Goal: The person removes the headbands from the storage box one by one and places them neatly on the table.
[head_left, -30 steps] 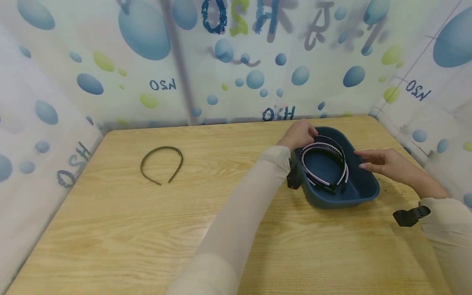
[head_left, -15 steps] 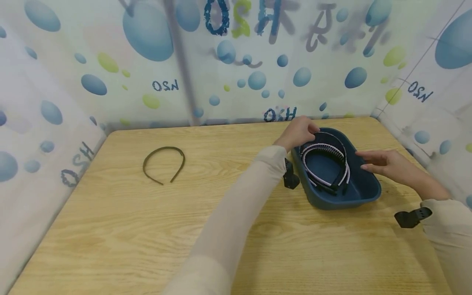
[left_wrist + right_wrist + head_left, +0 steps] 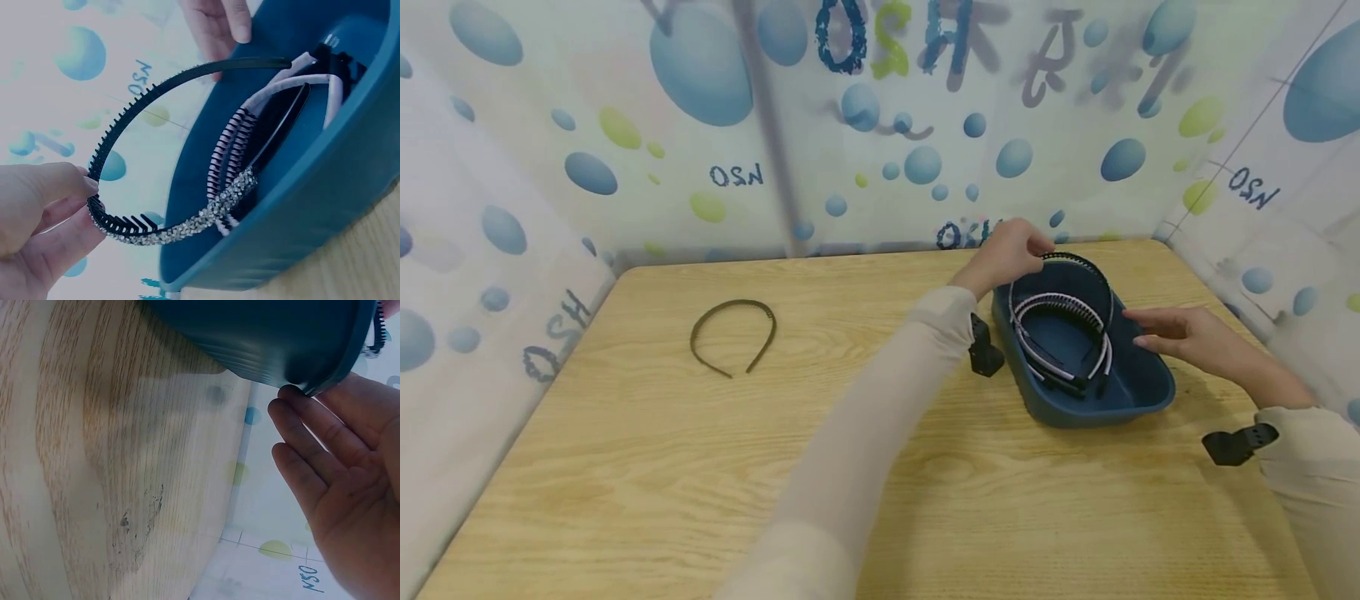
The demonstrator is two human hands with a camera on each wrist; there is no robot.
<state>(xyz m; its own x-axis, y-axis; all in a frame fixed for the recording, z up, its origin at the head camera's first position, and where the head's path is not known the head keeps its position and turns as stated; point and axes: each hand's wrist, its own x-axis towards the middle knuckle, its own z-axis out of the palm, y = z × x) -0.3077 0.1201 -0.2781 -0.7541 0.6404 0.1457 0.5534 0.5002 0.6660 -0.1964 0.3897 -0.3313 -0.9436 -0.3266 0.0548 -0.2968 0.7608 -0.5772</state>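
My left hand (image 3: 1011, 257) pinches a black toothed headband (image 3: 181, 232) covered in glittering stones along one side. Its arch rises above the rim of a dark blue plastic bin (image 3: 1093, 417), while its ends hang inside. Beneath it in the bin lie white-and-black wrapped headbands (image 3: 232, 150), partly overlapped by the one I hold. At the bin's right side, my right hand (image 3: 1198, 337) has nearly straight fingers against the rim. In the right wrist view those fingers (image 3: 306, 434) reach just under the bin's edge, with the thumb hidden.
A thin dark olive headband (image 3: 733, 302) lies on the wooden table (image 3: 700, 467) at the left. Behind the table hangs a pale curtain (image 3: 880, 167) with blue and green spots. It also closes off both sides.
My left hand has risen, lifting the glittery black headband so its arch now stands above the bin's rim. The right hand stays at the bin's right side.
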